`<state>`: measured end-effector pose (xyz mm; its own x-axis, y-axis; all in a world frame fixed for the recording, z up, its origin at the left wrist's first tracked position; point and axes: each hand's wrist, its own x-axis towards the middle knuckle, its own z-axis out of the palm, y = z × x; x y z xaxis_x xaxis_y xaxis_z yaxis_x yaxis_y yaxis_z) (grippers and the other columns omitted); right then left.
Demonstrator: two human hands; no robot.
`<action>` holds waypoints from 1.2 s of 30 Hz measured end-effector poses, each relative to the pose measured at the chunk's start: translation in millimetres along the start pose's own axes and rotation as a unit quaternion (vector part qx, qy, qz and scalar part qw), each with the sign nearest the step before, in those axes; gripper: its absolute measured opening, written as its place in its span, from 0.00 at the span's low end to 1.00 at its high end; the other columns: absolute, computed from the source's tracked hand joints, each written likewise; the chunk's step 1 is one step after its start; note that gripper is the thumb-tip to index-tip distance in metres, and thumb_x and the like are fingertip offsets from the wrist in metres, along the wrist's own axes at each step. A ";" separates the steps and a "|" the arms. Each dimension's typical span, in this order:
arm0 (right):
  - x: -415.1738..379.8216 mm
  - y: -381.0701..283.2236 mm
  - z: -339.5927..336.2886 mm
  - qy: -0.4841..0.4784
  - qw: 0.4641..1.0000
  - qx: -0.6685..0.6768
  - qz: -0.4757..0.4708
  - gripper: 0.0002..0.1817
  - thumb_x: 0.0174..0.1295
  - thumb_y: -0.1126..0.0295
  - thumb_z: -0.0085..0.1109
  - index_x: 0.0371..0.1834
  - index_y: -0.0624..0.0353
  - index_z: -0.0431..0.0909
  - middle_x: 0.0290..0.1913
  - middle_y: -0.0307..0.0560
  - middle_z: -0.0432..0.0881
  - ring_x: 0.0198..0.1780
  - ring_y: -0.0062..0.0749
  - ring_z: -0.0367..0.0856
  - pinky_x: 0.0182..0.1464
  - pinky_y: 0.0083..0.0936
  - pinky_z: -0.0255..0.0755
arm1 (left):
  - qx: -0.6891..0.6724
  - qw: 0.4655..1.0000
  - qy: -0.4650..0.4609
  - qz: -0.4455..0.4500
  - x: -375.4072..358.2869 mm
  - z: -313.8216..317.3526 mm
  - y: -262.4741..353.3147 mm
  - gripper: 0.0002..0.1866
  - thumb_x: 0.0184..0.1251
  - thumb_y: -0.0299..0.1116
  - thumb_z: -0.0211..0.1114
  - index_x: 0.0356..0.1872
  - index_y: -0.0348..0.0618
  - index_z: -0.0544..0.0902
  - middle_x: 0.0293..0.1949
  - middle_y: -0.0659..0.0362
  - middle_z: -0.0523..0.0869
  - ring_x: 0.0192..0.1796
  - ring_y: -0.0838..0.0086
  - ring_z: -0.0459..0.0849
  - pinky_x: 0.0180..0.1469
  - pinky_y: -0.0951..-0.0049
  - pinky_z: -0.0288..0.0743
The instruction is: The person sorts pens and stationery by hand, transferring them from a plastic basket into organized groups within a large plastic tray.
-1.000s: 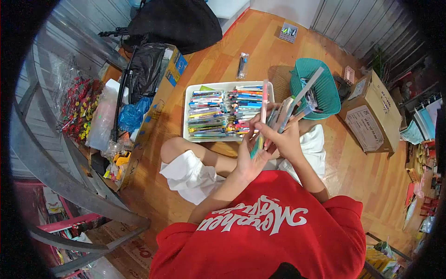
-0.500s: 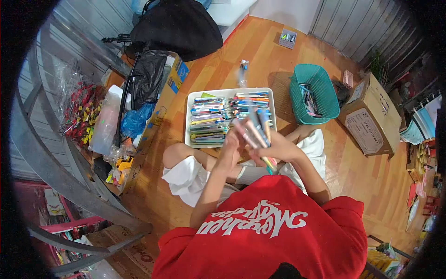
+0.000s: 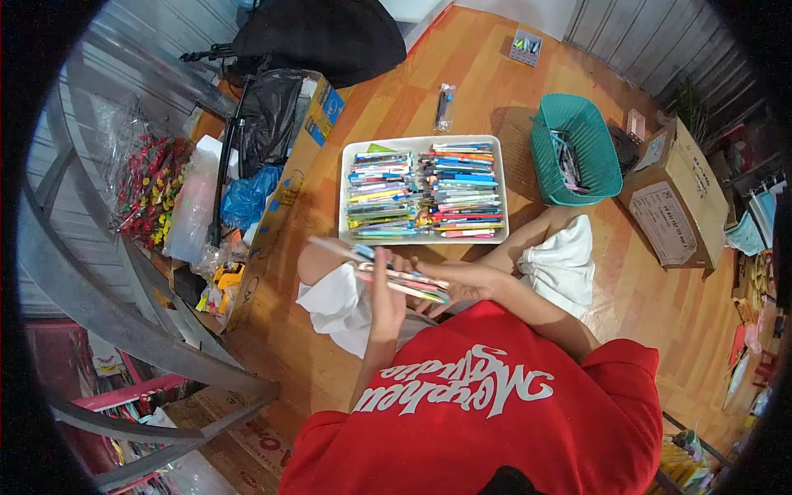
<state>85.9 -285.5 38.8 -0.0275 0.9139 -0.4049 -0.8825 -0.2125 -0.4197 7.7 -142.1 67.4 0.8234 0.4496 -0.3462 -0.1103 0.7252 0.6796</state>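
A loose bundle of pens [image 3: 417, 286] lies across both hands in front of the red shirt, tips pointing to the left and slightly up. My left hand [image 3: 388, 293] is closed around the bundle's left part, its thumb raised along the side. My right hand [image 3: 462, 280] grips the right part; some of its fingers are hidden behind the pens. Just beyond the hands, a white tray [image 3: 346, 177] holds many pens stacked in two columns. A small clear packet of pens [image 3: 445, 107] lies on the floor behind the tray.
Right of the tray stands a teal basket [image 3: 606, 157] with pens inside, beside a cardboard box [image 3: 660, 214]. A small grey box [image 3: 525, 48] sits farther back. On the left are a long carton [image 3: 289, 177] of packed goods and a curved metal frame [image 3: 124, 318].
The pen bundle has swung from a steep slant to nearly level, pointing left. Both hands have moved left, and the left hand now closes on the bundle. The view has shifted slightly.
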 end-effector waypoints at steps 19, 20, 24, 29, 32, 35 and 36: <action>27.2 35.7 15.5 0.035 0.944 0.310 -0.110 0.16 0.71 0.61 0.39 0.53 0.59 0.68 0.54 0.51 0.75 0.58 0.39 0.72 0.64 0.43 0.63 | 0.053 0.995 0.035 0.076 -26.7 10.4 -2.2 0.05 0.67 0.27 0.58 0.35 0.36 0.73 0.30 0.56 0.80 0.37 0.73 0.80 0.43 0.74 0.76; 28.1 35.5 15.6 0.037 0.949 0.298 -0.095 0.16 0.71 0.61 0.39 0.54 0.59 0.68 0.54 0.50 0.75 0.58 0.38 0.72 0.64 0.41 0.63 | 0.043 0.995 0.073 0.048 -28.0 13.9 2.8 0.07 0.68 0.30 0.58 0.34 0.37 0.73 0.28 0.57 0.79 0.35 0.73 0.79 0.38 0.74 0.74; 24.7 24.2 10.2 0.162 0.974 0.090 -0.127 0.22 0.71 0.58 0.39 0.62 0.60 0.63 0.57 0.49 0.74 0.62 0.37 0.69 0.65 0.37 0.59 | 0.088 0.995 -0.017 0.039 0.4 -23.6 -1.6 0.11 0.68 0.34 0.59 0.30 0.38 0.74 0.20 0.62 0.76 0.24 0.79 0.75 0.24 0.75 0.65; 4.9 -29.6 47.4 0.267 0.753 -0.328 -0.504 0.24 0.67 0.67 0.50 0.65 0.63 0.62 0.62 0.51 0.71 0.61 0.37 0.70 0.63 0.30 0.61 | 0.499 0.859 -0.116 -0.002 2.4 -26.2 -2.4 0.19 0.64 0.39 0.63 0.17 0.40 0.72 0.12 0.64 0.73 0.12 0.81 0.70 0.15 0.77 0.61; -15.9 -57.3 69.9 0.291 0.657 -0.436 -0.542 0.23 0.63 0.73 0.54 0.63 0.64 0.65 0.61 0.51 0.71 0.60 0.37 0.71 0.61 0.29 0.63 | 0.519 0.836 -0.178 0.017 3.0 -19.6 -12.9 0.19 0.63 0.41 0.64 0.18 0.40 0.72 0.11 0.63 0.73 0.08 0.81 0.68 0.10 0.78 0.58; -33.4 -74.7 63.2 0.287 0.688 -0.457 -0.485 0.20 0.61 0.77 0.56 0.57 0.66 0.69 0.53 0.52 0.77 0.54 0.37 0.77 0.56 0.29 0.71 | 0.519 0.832 -0.174 -0.096 -3.0 8.9 5.6 0.19 0.62 0.41 0.65 0.19 0.39 0.72 0.11 0.63 0.71 0.08 0.81 0.68 0.11 0.78 0.59; -40.2 -78.9 62.0 0.261 0.752 -0.388 -0.466 0.18 0.61 0.77 0.56 0.55 0.66 0.70 0.51 0.53 0.78 0.52 0.37 0.79 0.54 0.28 0.73 | 0.510 0.837 -0.183 -0.071 -2.8 8.6 4.6 0.19 0.62 0.41 0.65 0.20 0.39 0.72 0.11 0.64 0.71 0.09 0.81 0.68 0.11 0.77 0.59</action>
<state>127.6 -284.1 138.5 0.7985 0.5747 0.1791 0.1391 0.1133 -0.9838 9.7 -144.5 77.0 0.9243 0.0706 -0.3750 0.3815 -0.1496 0.9122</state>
